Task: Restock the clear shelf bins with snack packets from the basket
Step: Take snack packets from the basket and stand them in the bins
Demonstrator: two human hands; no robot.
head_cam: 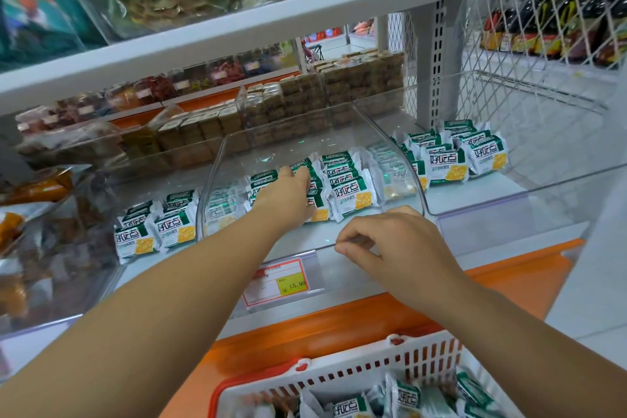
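Left hand [288, 193] deep inside middle clear bin [211, 176], fingers bent over left row of green-white snack packets [353, 195]; grip hidden, could not tell. Right hand [400, 244] pinched bin's front lip, nearer basket [339, 373] below. Packets stood upright, rows running front-to-back, yellow cracker print outward. Spare packets [405, 395] lay jumbled in basket.
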